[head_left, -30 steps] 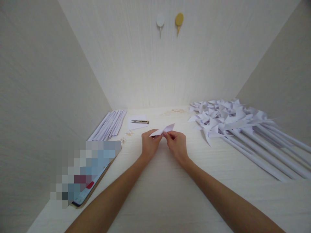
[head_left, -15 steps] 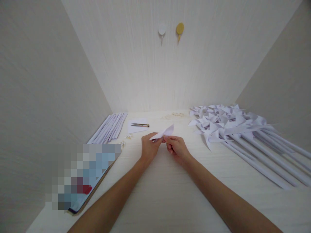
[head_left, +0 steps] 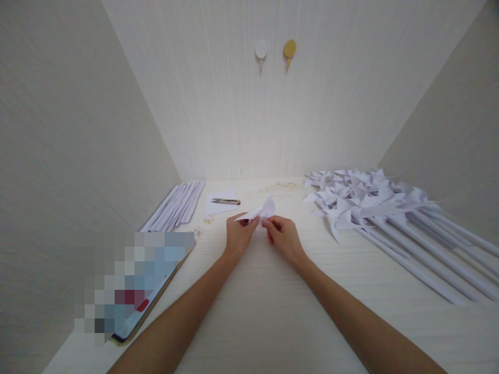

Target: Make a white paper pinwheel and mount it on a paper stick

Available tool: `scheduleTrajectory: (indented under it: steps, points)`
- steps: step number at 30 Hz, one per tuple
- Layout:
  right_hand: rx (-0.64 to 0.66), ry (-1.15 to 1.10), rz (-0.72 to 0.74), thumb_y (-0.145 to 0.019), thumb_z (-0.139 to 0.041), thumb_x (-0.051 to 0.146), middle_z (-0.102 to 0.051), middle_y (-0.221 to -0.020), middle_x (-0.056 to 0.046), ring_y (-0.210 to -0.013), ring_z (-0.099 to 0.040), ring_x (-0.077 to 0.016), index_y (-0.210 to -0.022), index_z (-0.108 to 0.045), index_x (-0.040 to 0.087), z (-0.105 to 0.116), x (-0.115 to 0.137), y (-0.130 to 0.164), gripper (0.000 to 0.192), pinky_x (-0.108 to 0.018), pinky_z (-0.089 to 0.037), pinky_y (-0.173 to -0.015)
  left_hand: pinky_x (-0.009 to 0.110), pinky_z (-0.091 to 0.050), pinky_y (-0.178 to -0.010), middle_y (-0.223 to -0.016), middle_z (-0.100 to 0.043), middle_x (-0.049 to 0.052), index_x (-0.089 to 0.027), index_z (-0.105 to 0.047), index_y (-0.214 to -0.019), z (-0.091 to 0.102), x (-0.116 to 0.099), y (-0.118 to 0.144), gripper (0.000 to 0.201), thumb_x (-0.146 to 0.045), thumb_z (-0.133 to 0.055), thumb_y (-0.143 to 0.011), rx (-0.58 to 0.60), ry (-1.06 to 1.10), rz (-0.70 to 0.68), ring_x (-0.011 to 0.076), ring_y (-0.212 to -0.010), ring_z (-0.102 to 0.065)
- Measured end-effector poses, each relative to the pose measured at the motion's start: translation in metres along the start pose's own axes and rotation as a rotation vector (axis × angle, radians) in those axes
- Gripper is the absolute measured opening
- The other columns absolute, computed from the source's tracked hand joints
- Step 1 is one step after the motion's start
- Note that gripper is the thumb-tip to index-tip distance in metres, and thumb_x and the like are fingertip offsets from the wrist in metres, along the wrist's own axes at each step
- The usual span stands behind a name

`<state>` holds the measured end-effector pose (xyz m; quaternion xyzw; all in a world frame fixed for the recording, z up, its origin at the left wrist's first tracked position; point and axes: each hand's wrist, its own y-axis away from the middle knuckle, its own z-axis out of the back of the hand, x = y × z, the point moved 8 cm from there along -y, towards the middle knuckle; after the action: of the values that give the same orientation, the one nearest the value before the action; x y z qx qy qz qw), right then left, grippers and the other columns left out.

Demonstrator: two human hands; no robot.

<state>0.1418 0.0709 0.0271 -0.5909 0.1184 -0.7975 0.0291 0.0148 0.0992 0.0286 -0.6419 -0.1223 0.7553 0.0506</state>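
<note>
A small folded piece of white paper [head_left: 262, 212] is held just above the pale table [head_left: 273, 306], near its middle. My left hand [head_left: 238, 235] pinches its left end between thumb and fingers. My right hand [head_left: 284, 238] pinches its lower right part, close beside the left hand. The paper's free tip points up and to the right.
A pile of white paper pinwheels on long rolled sticks [head_left: 374, 200] fills the right side. Several rolled paper sticks [head_left: 177, 205] lie at the back left, with small snips [head_left: 226, 201] on a paper square beside them. A tablet [head_left: 136, 285] lies at the left edge. Walls enclose three sides.
The paper has been folded in further, so its right tip is shorter and more bunched. Both hands stay together in almost the same spot.
</note>
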Motion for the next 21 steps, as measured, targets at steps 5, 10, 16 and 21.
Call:
scheduleTrajectory:
  steps: [5, 10, 16, 21]
  points:
    - [-0.009, 0.011, -0.004, -0.074, -0.048, 0.031, -0.042, -0.036, 0.006, -0.034, -0.040, -0.0093, -0.053, -0.050, 0.018, 0.0019, 0.0000, 0.0001, 0.025, -0.022, -0.031, -0.041, 0.022, -0.036, -0.048, -0.047, -0.054, -0.001, -0.011, -0.061, -0.053, -0.0011, -0.0010, 0.0008, 0.015, -0.026, -0.061, -0.057, 0.008, -0.005, -0.015, 0.0096, -0.048, -0.044]
    - [-0.029, 0.025, 0.013, -0.073, -0.048, 0.030, -0.041, -0.035, 0.006, -0.035, -0.038, -0.0093, -0.051, -0.050, 0.018, 0.0035, 0.0002, -0.0001, 0.025, -0.022, -0.031, -0.041, 0.022, -0.037, -0.049, -0.050, -0.056, -0.001, -0.011, -0.063, -0.055, -0.0033, -0.0013, 0.0018, 0.015, -0.026, -0.061, -0.058, 0.032, 0.018, -0.014, 0.0102, -0.050, -0.047]
    - [-0.032, -0.005, -0.018, -0.072, -0.048, 0.030, -0.041, -0.035, 0.006, -0.033, -0.037, -0.0089, -0.051, -0.050, 0.018, 0.0030, -0.0029, -0.0004, 0.024, -0.022, -0.029, -0.039, 0.021, -0.038, -0.049, -0.050, -0.057, -0.001, -0.011, -0.063, -0.056, -0.0034, 0.0002, 0.0019, 0.014, -0.025, -0.061, -0.057, 0.032, 0.039, 0.008, 0.0101, -0.049, -0.048]
    - [-0.035, -0.005, -0.032, -0.072, -0.047, 0.031, -0.042, -0.037, 0.006, -0.033, -0.038, -0.0090, -0.055, -0.052, 0.017, 0.0029, -0.0055, -0.0007, 0.023, -0.021, -0.029, -0.038, 0.021, -0.038, -0.048, -0.052, -0.060, 0.000, -0.011, -0.064, -0.056, -0.0033, 0.0000, 0.0025, 0.013, -0.024, -0.062, -0.056, 0.027, 0.036, 0.025, 0.0104, -0.050, -0.050]
